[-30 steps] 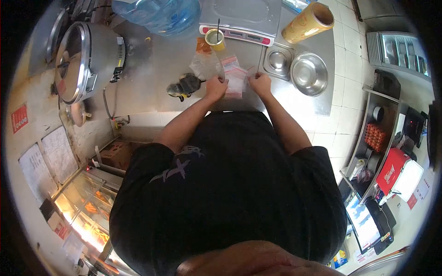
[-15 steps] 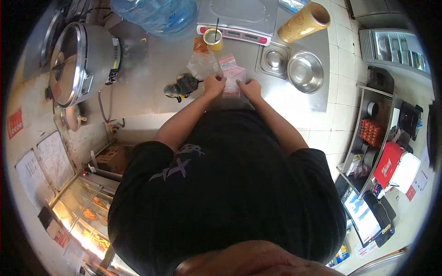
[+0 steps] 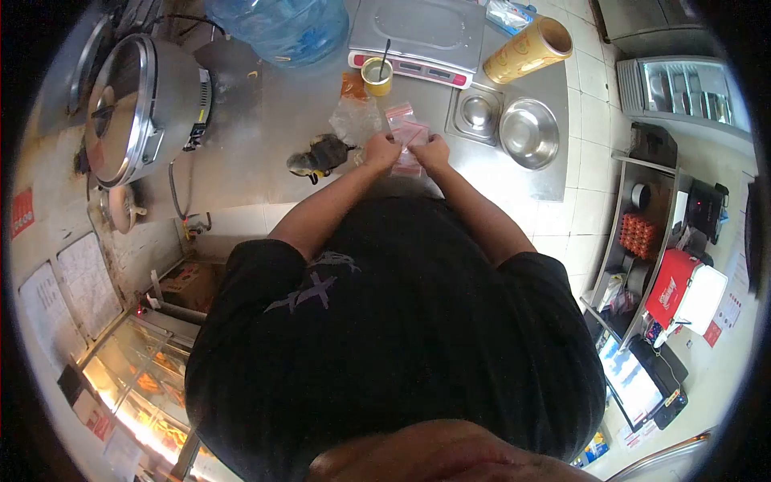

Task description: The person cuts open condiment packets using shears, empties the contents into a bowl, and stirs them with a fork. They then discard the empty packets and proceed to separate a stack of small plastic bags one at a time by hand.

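Observation:
My left hand (image 3: 384, 152) and my right hand (image 3: 431, 153) are close together at the steel counter's near edge. Between them is a small clear plastic bag with a red strip (image 3: 413, 132), its sides pinched by the fingers of both hands. More such bags lie beneath and beyond it. Left of my left hand lie a crumpled clear bag (image 3: 355, 119) and a dark cloth-like object (image 3: 320, 156). A yellow cup (image 3: 377, 77) with a dark-handled utensil stands beyond the bags.
A scale (image 3: 418, 40) stands at the back, with a blue water bottle (image 3: 285, 28) to its left. Right are a square steel container (image 3: 475, 112), a round steel bowl (image 3: 529, 133) and a yellow roll (image 3: 528, 51). A large pot (image 3: 132, 108) is at left.
My right hand has moved left, closer to my left hand, and the bag between them sits slightly differently. The whole view has shifted a little.

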Demonstrator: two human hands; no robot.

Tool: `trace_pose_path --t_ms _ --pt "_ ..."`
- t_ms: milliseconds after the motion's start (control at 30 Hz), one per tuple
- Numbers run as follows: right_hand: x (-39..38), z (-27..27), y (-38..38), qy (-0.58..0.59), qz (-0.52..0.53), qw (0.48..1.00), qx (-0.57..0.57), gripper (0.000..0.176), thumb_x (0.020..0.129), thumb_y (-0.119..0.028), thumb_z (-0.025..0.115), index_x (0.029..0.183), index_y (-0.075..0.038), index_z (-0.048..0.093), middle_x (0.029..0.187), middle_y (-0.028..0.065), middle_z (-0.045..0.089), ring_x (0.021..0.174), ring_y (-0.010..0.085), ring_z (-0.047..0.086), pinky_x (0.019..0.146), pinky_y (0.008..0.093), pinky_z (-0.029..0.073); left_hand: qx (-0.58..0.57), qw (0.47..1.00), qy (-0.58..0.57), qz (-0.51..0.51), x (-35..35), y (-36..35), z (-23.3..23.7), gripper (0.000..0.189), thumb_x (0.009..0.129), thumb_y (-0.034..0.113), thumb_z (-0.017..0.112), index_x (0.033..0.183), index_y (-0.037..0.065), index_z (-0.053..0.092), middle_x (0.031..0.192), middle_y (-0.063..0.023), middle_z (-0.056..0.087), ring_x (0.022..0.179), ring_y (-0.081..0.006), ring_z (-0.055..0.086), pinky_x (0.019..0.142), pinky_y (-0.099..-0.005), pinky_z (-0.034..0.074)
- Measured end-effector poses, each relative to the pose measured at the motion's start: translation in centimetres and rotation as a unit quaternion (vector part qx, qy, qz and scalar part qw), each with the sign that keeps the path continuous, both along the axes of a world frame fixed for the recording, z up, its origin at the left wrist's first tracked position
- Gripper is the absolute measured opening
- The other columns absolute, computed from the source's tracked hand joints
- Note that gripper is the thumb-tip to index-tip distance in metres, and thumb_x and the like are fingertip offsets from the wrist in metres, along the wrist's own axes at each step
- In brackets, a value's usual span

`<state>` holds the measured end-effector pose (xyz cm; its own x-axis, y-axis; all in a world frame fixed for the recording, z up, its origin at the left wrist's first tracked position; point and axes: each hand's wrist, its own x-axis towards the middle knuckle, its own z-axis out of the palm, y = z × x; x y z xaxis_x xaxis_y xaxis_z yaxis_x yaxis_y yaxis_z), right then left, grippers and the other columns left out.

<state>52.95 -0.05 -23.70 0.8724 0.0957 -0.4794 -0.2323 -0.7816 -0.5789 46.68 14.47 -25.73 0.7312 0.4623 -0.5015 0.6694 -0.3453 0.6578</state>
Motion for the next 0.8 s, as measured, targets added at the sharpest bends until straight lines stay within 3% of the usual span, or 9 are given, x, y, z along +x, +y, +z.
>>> trace_pose_path --t_ms 67,267,433,500,533,600,633,700,800 --pt "0.2 0.0 0.1 0.027 0.007 1.000 0.001 0.070 0.069 -0.035 0.085 0.120 0.007 0.063 0.114 0.0247 0.070 0.107 0.0364 0.068 0.093 0.0405 0.053 0.016 1.000 0.003 -0.004 0.0 0.3 -0.8 0.039 0.083 0.032 0.073 0.106 0.001 0.074 0.103 -0.0204 0.074 0.098 -0.0344 0.071 0.088 -0.0419 0.054" --pt "-0.4 -0.5 0.9 -0.047 0.015 0.997 0.059 0.054 0.075 -0.028 0.083 0.114 0.006 0.067 0.101 0.0205 0.073 0.094 0.0309 0.071 0.083 0.0404 0.055 0.007 0.999 -0.031 0.030 0.0 0.1 -1.5 0.041 0.087 0.036 0.070 0.105 0.000 0.074 0.101 -0.0212 0.074 0.097 -0.0325 0.072 0.086 -0.0406 0.055" --pt "-1.1 0.8 -0.8 0.134 -0.039 0.951 0.277 0.030 0.089 -0.012 0.073 0.114 0.004 0.067 0.097 0.0085 0.072 0.088 0.0163 0.068 0.076 0.0329 0.055 -0.025 0.999 -0.036 0.017 -0.8 0.7 -1.4 0.048 0.092 0.042 0.066 0.114 -0.001 0.070 0.108 -0.0192 0.073 0.099 -0.0324 0.071 0.087 -0.0421 0.054" --pt "-0.7 1.7 -2.0 0.174 -0.040 0.913 0.367 0.032 0.090 -0.010 0.072 0.118 0.003 0.065 0.102 0.0079 0.071 0.090 0.0158 0.067 0.078 0.0317 0.055 -0.203 0.974 -0.099 0.005 -1.3 1.1 -3.1 0.053 0.097 0.044 0.062 0.126 0.000 0.061 0.115 -0.0146 0.070 0.103 -0.0299 0.069 0.087 -0.0422 0.055" --pt "-0.7 2.1 -2.3 0.212 -0.041 0.865 0.452 0.034 0.092 -0.008 0.071 0.123 0.001 0.062 0.106 0.0072 0.070 0.093 0.0153 0.067 0.079 0.0305 0.055 -0.202 0.974 -0.098 0.004 -1.4 1.3 -0.8 0.053 0.097 0.044 0.062 0.126 0.000 0.061 0.115 -0.0146 0.070 0.103 -0.0299 0.069 0.087 -0.0422 0.055" --pt "-1.4 7.1 -1.3 0.189 -0.035 0.852 0.486 0.036 0.093 -0.008 0.070 0.127 0.000 0.059 0.111 0.0070 0.068 0.097 0.0146 0.065 0.083 0.0300 0.054 -0.587 0.806 -0.048 0.050 -1.6 1.9 8.1 0.052 0.099 0.043 0.059 0.135 0.006 0.056 0.115 -0.0103 0.068 0.103 -0.0253 0.069 0.091 -0.0411 0.056" --pt "-1.7 10.1 -0.7 0.165 -0.027 0.839 0.519 0.039 0.094 -0.007 0.070 0.131 -0.001 0.056 0.116 0.0069 0.066 0.101 0.0139 0.064 0.087 0.0296 0.053 -0.586 0.807 -0.047 0.047 -1.9 2.0 10.0 0.052 0.099 0.043 0.059 0.135 0.006 0.056 0.115 -0.0103 0.068 0.103 -0.0253 0.069 0.091 -0.0411 0.056" --pt "-2.3 14.2 0.3 0.132 -0.036 0.845 0.518 0.043 0.093 -0.007 0.071 0.133 -0.001 0.056 0.120 0.0080 0.065 0.105 0.0151 0.063 0.089 0.0302 0.053 -0.665 0.738 -0.061 0.099 -2.4 2.0 13.0 0.046 0.103 0.036 0.055 0.139 0.008 0.050 0.120 -0.0088 0.064 0.107 -0.0227 0.067 0.092 -0.0393 0.057" --pt "-2.6 18.3 1.6 0.018 0.000 0.869 0.494 0.047 0.093 -0.007 0.072 0.136 -0.001 0.055 0.126 0.0096 0.063 0.112 0.0175 0.061 0.096 0.0315 0.050 -0.656 0.738 -0.116 0.110 -2.7 1.8 17.8 0.043 0.104 0.031 0.054 0.137 0.004 0.050 0.122 -0.0123 0.063 0.107 -0.0245 0.067 0.094 -0.0436 0.056"
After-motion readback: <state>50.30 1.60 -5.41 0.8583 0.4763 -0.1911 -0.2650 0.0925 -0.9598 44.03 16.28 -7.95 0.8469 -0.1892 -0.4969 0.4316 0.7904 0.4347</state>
